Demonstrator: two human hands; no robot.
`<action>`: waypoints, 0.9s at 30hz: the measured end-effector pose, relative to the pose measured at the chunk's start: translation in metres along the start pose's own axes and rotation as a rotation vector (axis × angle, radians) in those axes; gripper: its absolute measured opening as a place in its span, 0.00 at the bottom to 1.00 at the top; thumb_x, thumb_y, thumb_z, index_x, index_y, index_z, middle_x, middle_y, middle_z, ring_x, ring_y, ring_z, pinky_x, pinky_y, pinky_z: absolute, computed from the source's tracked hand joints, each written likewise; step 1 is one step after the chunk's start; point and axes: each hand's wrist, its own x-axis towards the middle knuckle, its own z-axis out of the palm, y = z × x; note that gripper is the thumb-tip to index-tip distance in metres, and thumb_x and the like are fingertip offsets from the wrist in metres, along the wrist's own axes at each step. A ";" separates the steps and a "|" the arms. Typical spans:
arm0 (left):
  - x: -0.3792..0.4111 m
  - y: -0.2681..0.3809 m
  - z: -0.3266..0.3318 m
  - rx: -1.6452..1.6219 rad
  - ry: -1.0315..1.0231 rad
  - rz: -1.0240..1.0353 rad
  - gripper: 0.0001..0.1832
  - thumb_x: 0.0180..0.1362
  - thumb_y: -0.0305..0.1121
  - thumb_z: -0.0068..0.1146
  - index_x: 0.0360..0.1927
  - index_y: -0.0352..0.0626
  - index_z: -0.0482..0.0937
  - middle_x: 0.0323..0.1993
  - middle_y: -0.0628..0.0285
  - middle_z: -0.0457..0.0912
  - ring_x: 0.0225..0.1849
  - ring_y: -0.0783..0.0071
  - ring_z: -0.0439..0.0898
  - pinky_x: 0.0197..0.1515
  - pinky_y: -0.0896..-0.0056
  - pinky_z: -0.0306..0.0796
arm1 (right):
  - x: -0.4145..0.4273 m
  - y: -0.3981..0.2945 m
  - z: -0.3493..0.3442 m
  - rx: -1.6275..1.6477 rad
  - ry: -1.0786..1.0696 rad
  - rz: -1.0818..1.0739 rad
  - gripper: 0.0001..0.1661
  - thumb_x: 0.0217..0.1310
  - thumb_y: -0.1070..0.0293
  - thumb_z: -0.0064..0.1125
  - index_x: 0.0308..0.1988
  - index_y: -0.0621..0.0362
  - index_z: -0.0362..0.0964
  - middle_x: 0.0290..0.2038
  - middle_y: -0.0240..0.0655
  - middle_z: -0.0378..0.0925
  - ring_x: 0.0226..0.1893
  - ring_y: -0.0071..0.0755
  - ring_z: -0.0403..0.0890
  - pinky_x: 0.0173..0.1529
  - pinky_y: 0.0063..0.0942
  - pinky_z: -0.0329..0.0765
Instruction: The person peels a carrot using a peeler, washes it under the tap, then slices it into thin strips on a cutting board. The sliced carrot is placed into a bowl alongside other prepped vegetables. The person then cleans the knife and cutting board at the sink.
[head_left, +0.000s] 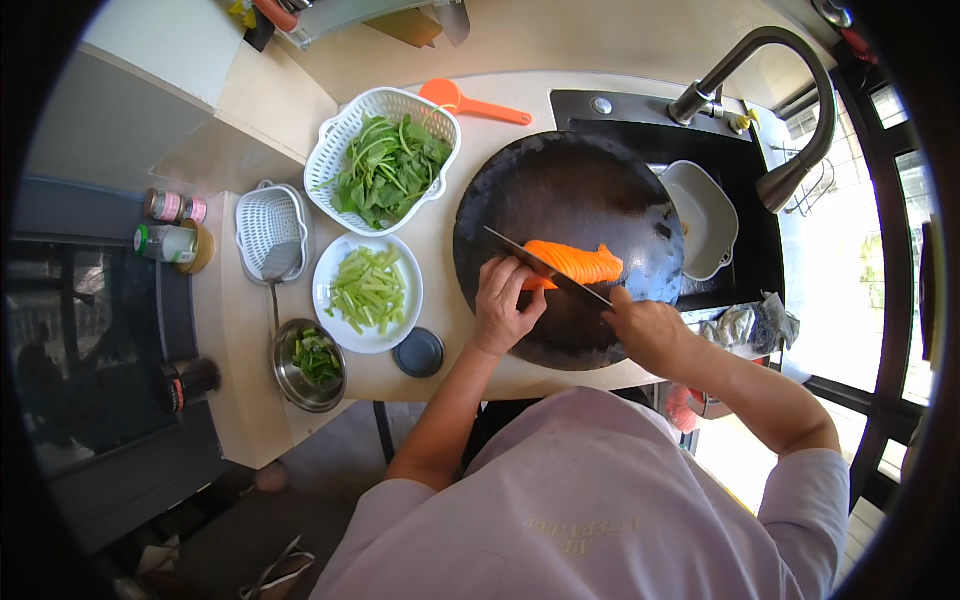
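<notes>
On a round dark chopping board (570, 180) lies a row of overlapping carrot slices (577, 262). My right hand (649, 330) is closed round the handle of a kitchen knife (559, 275), whose blade runs slantwise across the left part of the carrot. My left hand (510, 304) rests its bent fingers against the carrot and the blade's near side; the carrot end under the fingers is partly hidden. Left of the board, a white plate (322, 292) holds cut pale-green stalks (367, 289). Beyond it, a white basket (319, 154) holds leafy greens (390, 165).
A steel bowl (300, 397) with chopped greens, a dark round lid (418, 352) and a small white basket (262, 217) stand left. An orange scoop (480, 105) lies behind. At right are a black sink (757, 187) with a grey basin (697, 217), a tall faucet (814, 67) and a crumpled cloth (750, 324).
</notes>
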 end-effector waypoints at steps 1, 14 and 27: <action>0.000 0.000 0.001 -0.003 -0.001 0.000 0.19 0.39 0.23 0.63 0.39 0.41 0.75 0.45 0.57 0.72 0.46 0.52 0.71 0.48 0.58 0.70 | 0.011 0.000 0.009 0.013 0.037 -0.016 0.14 0.66 0.63 0.46 0.38 0.64 0.60 0.22 0.51 0.77 0.25 0.57 0.80 0.29 0.46 0.77; -0.005 -0.007 -0.002 -0.041 -0.010 0.000 0.14 0.46 0.23 0.60 0.39 0.39 0.76 0.44 0.54 0.74 0.46 0.52 0.73 0.49 0.58 0.70 | 0.033 -0.020 0.014 -0.017 0.180 -0.092 0.12 0.63 0.64 0.48 0.38 0.63 0.61 0.23 0.50 0.78 0.25 0.55 0.81 0.31 0.45 0.78; -0.008 -0.004 -0.001 -0.069 -0.031 0.011 0.15 0.43 0.21 0.61 0.38 0.40 0.76 0.43 0.55 0.73 0.46 0.53 0.73 0.50 0.59 0.69 | 0.057 -0.003 0.056 0.048 0.187 -0.073 0.14 0.64 0.62 0.50 0.36 0.63 0.63 0.22 0.51 0.77 0.25 0.57 0.80 0.30 0.47 0.77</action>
